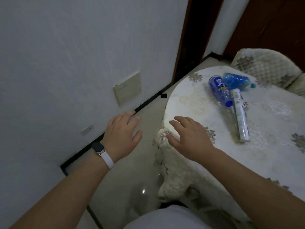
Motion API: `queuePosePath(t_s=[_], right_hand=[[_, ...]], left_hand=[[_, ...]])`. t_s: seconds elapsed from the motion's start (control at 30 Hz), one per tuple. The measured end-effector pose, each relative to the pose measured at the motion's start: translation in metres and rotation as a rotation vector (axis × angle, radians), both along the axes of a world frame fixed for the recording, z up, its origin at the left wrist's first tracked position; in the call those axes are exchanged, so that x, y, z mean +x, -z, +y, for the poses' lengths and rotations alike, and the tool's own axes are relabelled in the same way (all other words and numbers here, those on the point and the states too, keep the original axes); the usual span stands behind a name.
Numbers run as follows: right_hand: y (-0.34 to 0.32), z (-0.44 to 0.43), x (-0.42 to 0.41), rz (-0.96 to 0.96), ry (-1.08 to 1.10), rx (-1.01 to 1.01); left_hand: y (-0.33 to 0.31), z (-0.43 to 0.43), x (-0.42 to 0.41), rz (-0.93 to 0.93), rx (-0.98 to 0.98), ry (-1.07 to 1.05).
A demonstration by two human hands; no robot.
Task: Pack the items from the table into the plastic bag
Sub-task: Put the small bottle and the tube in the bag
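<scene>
Both hands are out in front of the person, fingers spread and relaxed, holding nothing. The left hand (pixel 123 129), with a white-strapped watch (pixel 102 152) on its wrist, hangs over the floor (pixel 148 109) just beside the round worktop (pixel 272 113), which is draped in a white embroidered cloth. The right hand (pixel 189 134) hovers above that worktop's near edge.

Toward the far side, well apart from both hands, lie the things to pack. A blue clear plastic drink bottle (pixel 217 90) lies on its side, with a crinkled blue plastic pouch (pixel 236 80) touching it from behind. A long white cylindrical tube (pixel 240 114) rests against the bottle's cap end. They sit huddled together, which I'd guess lets one reach gather them. I can't pick out the plastic bag anywhere, so packing looks not yet begun.
</scene>
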State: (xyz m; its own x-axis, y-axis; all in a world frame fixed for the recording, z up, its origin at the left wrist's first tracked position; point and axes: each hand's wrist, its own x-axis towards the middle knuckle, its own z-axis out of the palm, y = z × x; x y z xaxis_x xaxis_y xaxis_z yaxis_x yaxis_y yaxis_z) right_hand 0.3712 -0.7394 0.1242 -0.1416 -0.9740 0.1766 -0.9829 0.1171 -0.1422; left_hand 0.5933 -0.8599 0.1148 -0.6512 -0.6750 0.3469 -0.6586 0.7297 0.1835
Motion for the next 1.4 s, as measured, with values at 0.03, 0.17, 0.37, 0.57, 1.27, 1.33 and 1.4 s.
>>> queuePosePath(t_s=[0.03,0.17,0.37,0.57,1.27,1.33,1.4], right_hand=[[0.000,-0.011,0.001,-0.007,0.028,0.001],[0.005,-0.043,-0.002,-0.020,0.108,0.025],[0.030,-0.130,-0.013,-0.065,0.151,0.089],[0.061,-0.244,-0.034,-0.186,0.160,0.141],[0.045,-0.395,-0.167,-0.133,0.453,0.072],[0.047,-0.403,-0.179,-0.114,0.525,0.082],[0.045,-0.415,-0.192,-0.090,0.599,0.093]], left_hand=[[-0.001,-0.016,-0.002,-0.002,0.011,0.018],[0.004,-0.053,-0.009,0.013,0.027,0.080],[0.023,-0.135,-0.020,-0.007,0.072,0.124],[0.032,-0.245,-0.042,-0.078,0.090,0.119],[0.023,-0.468,-0.250,-0.117,-0.016,0.597],[0.029,-0.487,-0.278,-0.080,-0.023,0.683],[0.034,-0.510,-0.306,-0.045,-0.030,0.762]])
